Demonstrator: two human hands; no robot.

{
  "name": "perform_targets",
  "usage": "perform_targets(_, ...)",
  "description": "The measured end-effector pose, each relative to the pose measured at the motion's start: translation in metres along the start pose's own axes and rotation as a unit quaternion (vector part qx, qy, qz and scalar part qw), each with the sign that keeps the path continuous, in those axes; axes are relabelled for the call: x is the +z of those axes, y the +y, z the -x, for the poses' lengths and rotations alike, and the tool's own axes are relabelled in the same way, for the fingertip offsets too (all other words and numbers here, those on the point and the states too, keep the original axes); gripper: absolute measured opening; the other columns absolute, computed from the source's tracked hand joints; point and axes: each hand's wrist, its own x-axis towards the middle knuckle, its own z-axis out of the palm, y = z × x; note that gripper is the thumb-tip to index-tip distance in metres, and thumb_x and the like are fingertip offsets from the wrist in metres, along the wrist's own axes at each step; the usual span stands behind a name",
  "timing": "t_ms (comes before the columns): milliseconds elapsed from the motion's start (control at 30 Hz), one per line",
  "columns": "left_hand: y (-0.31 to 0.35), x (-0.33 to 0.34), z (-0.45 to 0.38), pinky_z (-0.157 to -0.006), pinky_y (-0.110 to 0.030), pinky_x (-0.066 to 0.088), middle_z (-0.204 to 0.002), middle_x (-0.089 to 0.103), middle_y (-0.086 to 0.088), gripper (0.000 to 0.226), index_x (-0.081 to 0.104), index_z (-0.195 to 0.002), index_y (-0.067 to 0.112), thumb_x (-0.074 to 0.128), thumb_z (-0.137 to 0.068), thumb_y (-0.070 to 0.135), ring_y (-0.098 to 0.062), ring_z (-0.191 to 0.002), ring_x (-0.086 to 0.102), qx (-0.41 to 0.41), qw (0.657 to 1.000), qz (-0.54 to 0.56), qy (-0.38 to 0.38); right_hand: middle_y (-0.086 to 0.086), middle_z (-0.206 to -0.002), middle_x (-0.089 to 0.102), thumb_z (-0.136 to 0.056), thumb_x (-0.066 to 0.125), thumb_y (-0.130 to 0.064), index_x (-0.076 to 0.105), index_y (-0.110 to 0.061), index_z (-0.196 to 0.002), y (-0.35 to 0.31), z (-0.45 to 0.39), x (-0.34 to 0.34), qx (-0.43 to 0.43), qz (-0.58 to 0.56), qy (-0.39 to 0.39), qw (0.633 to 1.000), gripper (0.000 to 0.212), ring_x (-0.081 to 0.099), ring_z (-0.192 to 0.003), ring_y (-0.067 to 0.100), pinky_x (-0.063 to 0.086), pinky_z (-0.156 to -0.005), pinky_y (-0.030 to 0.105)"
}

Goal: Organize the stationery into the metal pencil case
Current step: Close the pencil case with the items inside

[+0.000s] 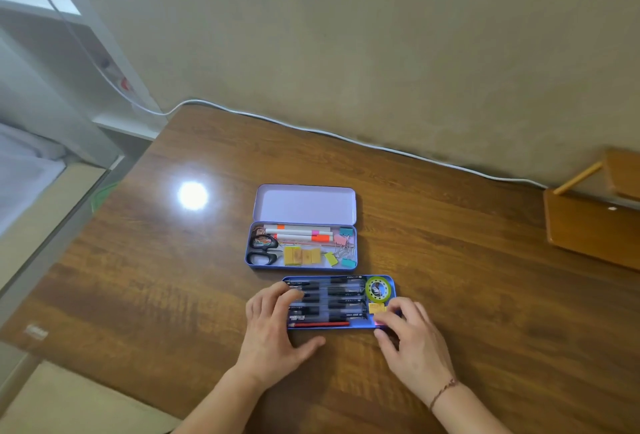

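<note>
The metal pencil case [301, 246] lies open in the middle of the table [433, 260], its lid [304, 204] folded back toward the wall so the whole base is easy to reach. Inside, the long markers [299, 232] lie lengthwise at the back, the scissors [263, 249] fill the left end, and the yellow erasers [302, 256] and binder clips [344, 250] take the space that remains.

Just in front sits the blue inner tray [341, 302], packed with dark pens [327, 298] in rows, a red pencil [320, 323] along the near edge and a green tape roll [378, 289] in the far right corner. The left hand [273, 333] spreads loosely over the tray's left end, and the right hand [412, 336] rests its fingertips at the right end; neither closes on anything. Framing both ends likely steadies the tray for lifting it level into the case.
</note>
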Motion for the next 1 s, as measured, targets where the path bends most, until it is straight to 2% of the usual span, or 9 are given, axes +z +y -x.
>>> perform_targets(67, -0.002, -0.002, 0.002, -0.104, -0.035, 0.022, -0.129, 0.041, 0.002, 0.083, 0.045, -0.125, 0.026, 0.070, -0.061, 0.071, -0.022, -0.120, 0.040, -0.023, 1.000, -0.011, 0.003, -0.007, -0.103, 0.056, -0.081, 0.069, -0.025, 0.068, -0.022, -0.101, 0.000, -0.001, 0.000, 0.040, -0.027, 0.031, 0.998, 0.020, 0.053, -0.093, 0.009, 0.045, -0.070, 0.018)
perform_targets(133, -0.004, -0.006, 0.003, -0.104, -0.037, 0.024, -0.129, 0.044, 0.003, 0.089, 0.044, -0.128, 0.025, 0.068, -0.059, 0.076, -0.022, -0.120, 0.040, -0.059, 0.998, -0.020, -0.001, -0.007, -0.111, 0.056, -0.086, 0.063, -0.031, 0.064, -0.022, -0.110, 0.001, -0.006, -0.002, 0.144, -0.053, 0.057, 0.986, 0.025, 0.054, -0.096, 0.007, 0.045, -0.070, 0.016)
perform_targets(200, -0.004, -0.010, 0.003, -0.103, -0.039, 0.027, -0.129, 0.048, 0.008, 0.094, 0.043, -0.132, 0.027, 0.068, -0.057, 0.077, -0.018, -0.121, 0.039, -0.091, 0.995, -0.025, -0.011, -0.007, -0.117, 0.057, -0.090, 0.057, -0.035, 0.062, -0.021, -0.119, 0.002, -0.012, -0.001, 0.213, -0.051, 0.036, 0.975, 0.032, 0.054, -0.099, 0.007, 0.046, -0.071, 0.016)
perform_targets(433, -0.003, -0.014, 0.000, -0.100, -0.037, 0.032, -0.122, 0.054, 0.008, 0.098, 0.041, -0.138, 0.022, 0.089, -0.056, 0.046, -0.014, -0.115, 0.046, -0.085, 0.994, 0.061, 0.014, 0.006, -0.108, 0.070, -0.091, 0.058, -0.018, 0.070, -0.009, -0.109, -0.009, -0.019, 0.001, 0.281, -0.104, 0.063, 0.952, 0.023, 0.061, -0.100, 0.022, 0.046, -0.082, 0.027)
perform_targets(567, -0.009, -0.024, 0.002, -0.099, -0.041, 0.038, -0.124, 0.054, 0.006, 0.107, 0.032, -0.142, 0.024, 0.094, -0.056, 0.033, -0.013, -0.115, 0.045, -0.077, 0.989, 0.121, 0.039, 0.008, -0.104, 0.071, -0.090, 0.061, -0.019, 0.072, -0.008, -0.104, -0.026, -0.015, -0.003, 0.297, -0.125, 0.084, 0.943, 0.021, 0.062, -0.094, 0.022, 0.042, -0.070, 0.022)
perform_targets(667, -0.013, -0.038, -0.005, -0.099, -0.036, 0.035, -0.129, 0.049, 0.015, 0.110, 0.028, -0.145, 0.028, 0.093, -0.056, 0.035, -0.007, -0.116, 0.045, -0.068, 0.985, 0.145, 0.071, 0.008, -0.097, 0.071, -0.088, 0.063, -0.018, 0.072, -0.008, -0.099, -0.043, -0.023, -0.011, 0.280, -0.139, 0.117, 0.943, 0.017, 0.060, -0.083, 0.018, 0.038, -0.061, 0.017)
perform_targets(733, -0.019, -0.048, -0.020, -0.099, -0.034, 0.033, -0.130, 0.046, 0.021, 0.111, 0.027, -0.145, 0.032, 0.093, -0.056, 0.036, -0.002, -0.116, 0.042, -0.075, 0.982, 0.148, 0.087, 0.007, -0.093, 0.070, -0.088, 0.064, -0.017, 0.073, -0.009, -0.097, -0.053, -0.041, -0.015, 0.262, -0.156, 0.134, 0.943, 0.015, 0.058, -0.078, 0.017, 0.038, -0.062, 0.020)
perform_targets(867, -0.037, -0.059, -0.057, -0.099, -0.031, 0.026, -0.125, 0.052, 0.017, 0.115, 0.023, -0.145, 0.037, 0.094, -0.056, 0.034, 0.000, -0.115, 0.035, -0.105, 0.984, 0.123, 0.078, 0.007, -0.088, 0.069, -0.087, 0.063, -0.016, 0.073, -0.009, -0.095, -0.066, -0.084, -0.014, 0.252, -0.169, 0.138, 0.943, 0.014, 0.058, -0.078, 0.019, 0.040, -0.069, 0.026)
perform_targets(1000, -0.057, -0.055, -0.076, -0.098, -0.033, 0.026, -0.128, 0.056, 0.007, 0.112, 0.021, -0.147, 0.032, 0.091, -0.059, 0.037, -0.015, -0.119, 0.040, -0.113, 0.989, 0.087, 0.047, 0.001, -0.080, 0.063, -0.086, 0.062, -0.014, 0.072, -0.009, -0.088, -0.073, -0.110, 0.000, 0.249, -0.163, 0.119, 0.947, 0.011, 0.057, -0.073, 0.017, 0.041, -0.064, 0.024)
